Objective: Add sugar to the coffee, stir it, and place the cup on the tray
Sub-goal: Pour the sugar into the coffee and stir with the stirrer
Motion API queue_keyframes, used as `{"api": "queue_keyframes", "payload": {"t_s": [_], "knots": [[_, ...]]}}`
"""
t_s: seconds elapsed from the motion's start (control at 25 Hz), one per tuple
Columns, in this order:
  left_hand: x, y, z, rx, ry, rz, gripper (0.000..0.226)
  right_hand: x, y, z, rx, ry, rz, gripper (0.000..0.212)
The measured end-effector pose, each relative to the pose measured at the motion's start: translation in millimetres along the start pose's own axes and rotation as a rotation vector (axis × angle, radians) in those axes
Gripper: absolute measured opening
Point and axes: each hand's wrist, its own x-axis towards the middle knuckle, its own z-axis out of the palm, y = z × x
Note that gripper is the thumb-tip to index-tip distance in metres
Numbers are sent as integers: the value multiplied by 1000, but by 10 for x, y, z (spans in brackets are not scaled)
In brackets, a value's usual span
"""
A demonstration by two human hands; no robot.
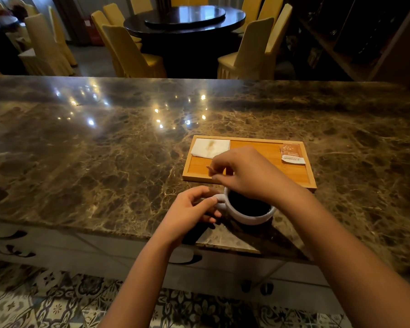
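While the left hand is pinching the handle of the white cup of dark coffee on the marble counter, the right hand is gripping a thin stirrer above it, blocking part of the wooden tray that is carrying a stained napkin and an orange sachet, print unreadable.

Left hand low, fingers curled, thumb and forefinger pinched together. Right hand raised just beyond, wrist bent, fingertips pinched.
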Motion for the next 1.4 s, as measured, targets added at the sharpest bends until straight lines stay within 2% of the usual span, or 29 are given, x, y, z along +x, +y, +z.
{"api": "queue_keyframes", "payload": {"t_s": [0.16, 0.32, 0.48, 0.72, 0.84, 0.96, 1.04, 1.12, 1.28, 1.4], "knots": [[43, 29, -23, -5, -42, -24, 14, -166, 250, -253, 176, 176, 157, 3], [55, 21, -36, 34, -79, -12, 17, -423, 510, -437, 341, 212, 278, 9], [50, 29, -51, 37, -123, -12, 19, -682, 567, -489, 430, 282, 288, 13], [42, 24, -29, 49, -100, 4, 17, -1001, 422, -406, 362, 293, 241, 18], [38, 30, -27, 58, -96, 6, 16, -993, 342, -194, 540, 290, 202, 18], [42, 28, -23, 59, -100, 5, 17, -871, 328, 14, 667, 452, 214, 15], [37, 26, -21, 51, -97, 0, 17, -831, 351, 49, 548, 551, 193, 12], [33, 19, -21, 49, -94, 1, 17, -862, 387, 8, 328, 567, 131, 11], [33, 13, -32, 62, -97, 13, 18, -961, 371, -102, 139, 462, 104, 13], [36, 5, -27, 57, -97, 17, 19, -1014, 331, -140, 155, 418, 117, 13]]}}
